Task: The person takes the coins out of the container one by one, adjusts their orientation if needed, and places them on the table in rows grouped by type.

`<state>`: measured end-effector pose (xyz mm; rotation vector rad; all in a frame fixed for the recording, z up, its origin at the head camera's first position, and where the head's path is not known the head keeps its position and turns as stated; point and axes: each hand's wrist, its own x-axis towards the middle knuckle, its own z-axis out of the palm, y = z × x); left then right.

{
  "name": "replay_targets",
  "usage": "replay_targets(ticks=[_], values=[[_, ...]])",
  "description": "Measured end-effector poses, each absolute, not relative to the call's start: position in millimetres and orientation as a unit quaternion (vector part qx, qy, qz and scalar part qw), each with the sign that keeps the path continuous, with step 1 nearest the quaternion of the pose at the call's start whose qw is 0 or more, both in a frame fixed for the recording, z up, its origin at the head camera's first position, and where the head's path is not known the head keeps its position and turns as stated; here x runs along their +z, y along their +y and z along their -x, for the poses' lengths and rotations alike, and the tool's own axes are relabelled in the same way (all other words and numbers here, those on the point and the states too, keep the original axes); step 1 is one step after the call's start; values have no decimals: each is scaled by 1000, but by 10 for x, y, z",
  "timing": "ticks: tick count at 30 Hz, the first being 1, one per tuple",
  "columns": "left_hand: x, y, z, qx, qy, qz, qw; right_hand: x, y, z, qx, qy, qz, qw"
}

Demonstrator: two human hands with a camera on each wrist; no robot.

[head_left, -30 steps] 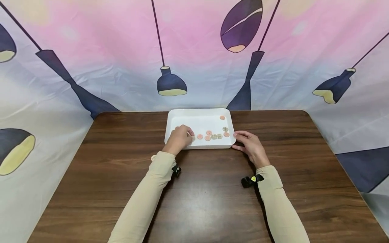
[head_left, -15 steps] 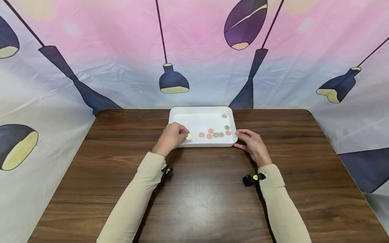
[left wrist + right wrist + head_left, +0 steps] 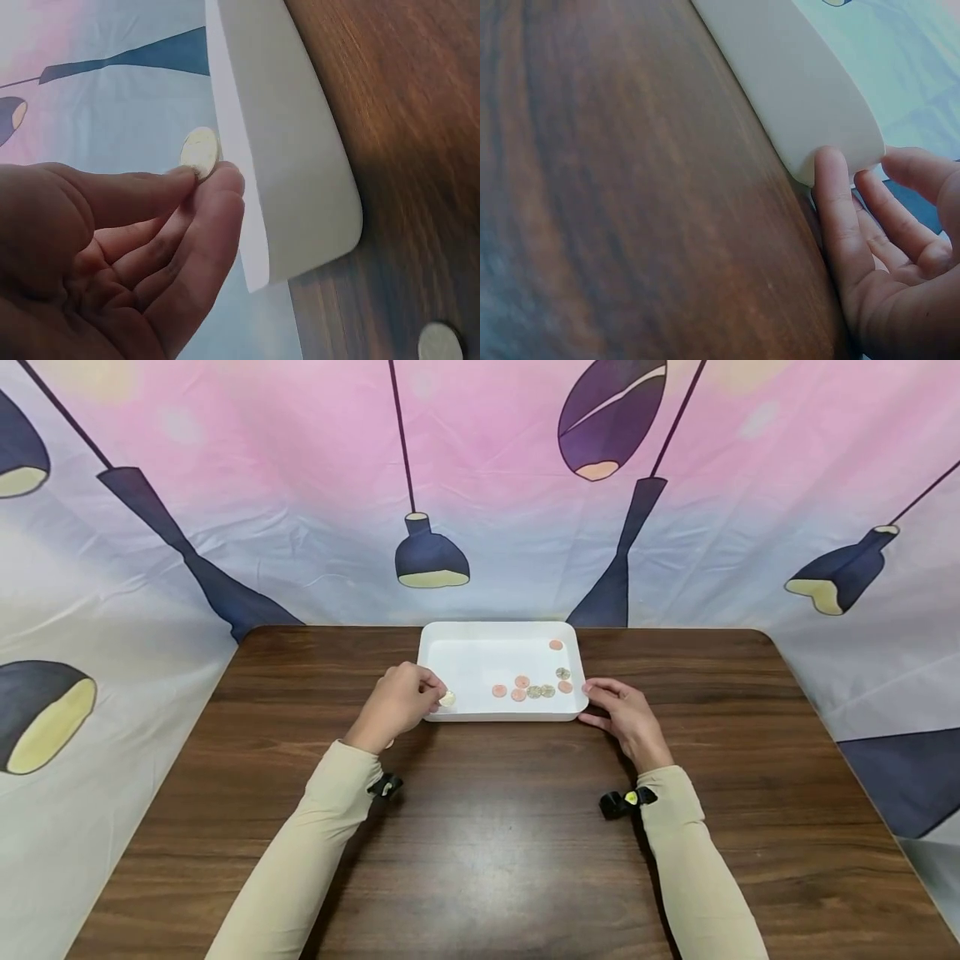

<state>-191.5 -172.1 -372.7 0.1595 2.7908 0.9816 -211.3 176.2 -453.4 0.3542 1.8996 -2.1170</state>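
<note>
White tray, dark wood-grain table, coins seemingly copper and silver.

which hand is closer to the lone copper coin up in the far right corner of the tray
Right. The right hand touches the tray's near right corner, on the same side as that coin. The left hand pinches a pale coin at the near left corner.

A dark brown wood-grain table with rounded far corners is seen, and a pale patch of glare is reflected toward the middle of its near edge. Behind its far edge and along its left and right edges a creased cloth backdrop is hung, pink above and pale blue below. Hanging lamps are printed on it: a dark blue lamp behind the far edge, a purple oval lamp higher up.
</note>
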Motion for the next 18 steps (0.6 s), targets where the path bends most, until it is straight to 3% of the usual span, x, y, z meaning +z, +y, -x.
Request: replay_targets(ticks=[18], values=[[-3839, -2315, 1753, 279, 941, -45, 188, -4530, 1760, 2105, -726, 663, -117, 140]])
